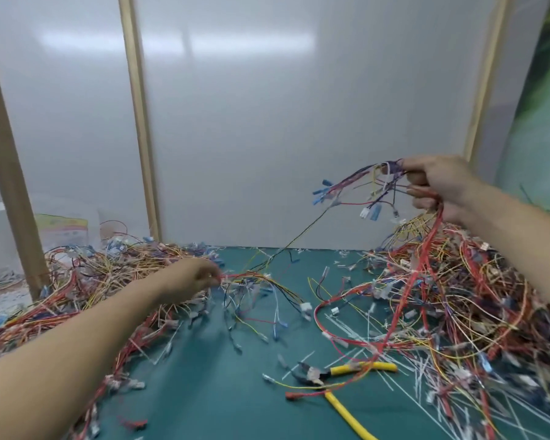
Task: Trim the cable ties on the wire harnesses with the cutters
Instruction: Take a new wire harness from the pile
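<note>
My right hand [438, 185] is raised above the right pile, shut on a wire harness [372, 188] whose blue and white connectors dangle to the left; red wires trail down from the hand into the pile. Lower at centre left, my left hand [192, 277] grips another harness [254, 281] lying on the green mat, at the edge of the left pile. The yellow-handled cutters [331, 374] lie untouched on the mat in front, their jaws pointing left and a red wire draped across the handles.
Big tangles of coloured harnesses cover the left [86, 281] and right [458, 306] of the green mat [229, 392]. Cut white tie ends are scattered around. A white panel wall stands behind, with wooden posts [10, 173] at left.
</note>
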